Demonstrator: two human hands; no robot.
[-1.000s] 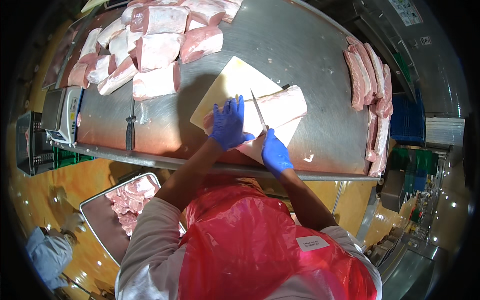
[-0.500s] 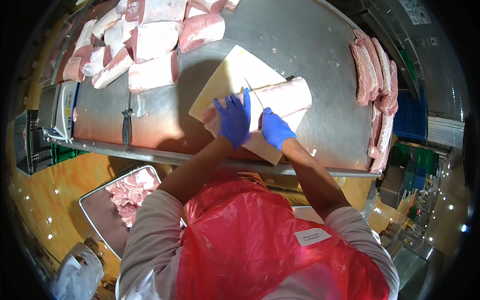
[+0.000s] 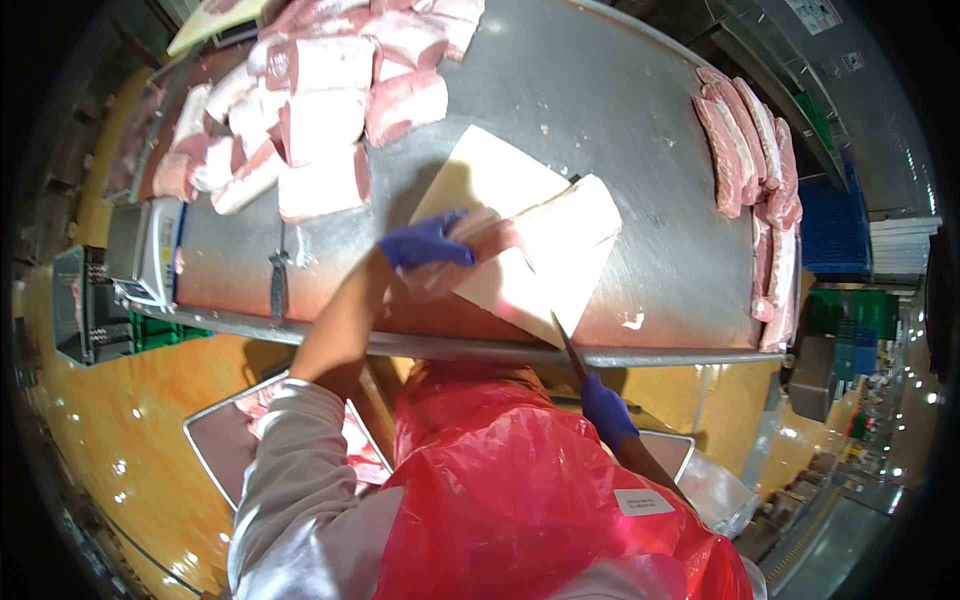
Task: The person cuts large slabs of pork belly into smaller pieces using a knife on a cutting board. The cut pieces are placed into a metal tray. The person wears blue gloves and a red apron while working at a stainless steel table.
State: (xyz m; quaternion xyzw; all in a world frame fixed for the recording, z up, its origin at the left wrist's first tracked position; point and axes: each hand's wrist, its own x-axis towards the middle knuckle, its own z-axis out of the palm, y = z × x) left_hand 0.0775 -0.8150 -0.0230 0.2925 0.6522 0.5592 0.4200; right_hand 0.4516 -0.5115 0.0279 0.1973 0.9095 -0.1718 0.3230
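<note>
My left hand (image 3: 428,243), in a blue glove, is closed on a pork loin piece (image 3: 440,278) over the left edge of the white cutting board (image 3: 495,155). The piece is tilted and blurred by motion. The longer pork loin (image 3: 578,215) lies on the right part of the board, its cut end facing left. By the near table edge, my right hand (image 3: 607,410), also blue-gloved, is wrapped round a knife, with the knife blade (image 3: 570,348) pointing up toward the board's near corner.
Many pork loin pieces (image 3: 325,120) are piled at the table's far left. Pork strips (image 3: 770,150) lie along the right edge. A sharpening steel (image 3: 278,285) and a scale (image 3: 147,255) are at the left. Below stands a tray (image 3: 215,440) with meat scraps.
A piece now separate from the loin has moved left and up in my left hand. My right hand has drawn the knife off the meat, down toward me past the table edge.
</note>
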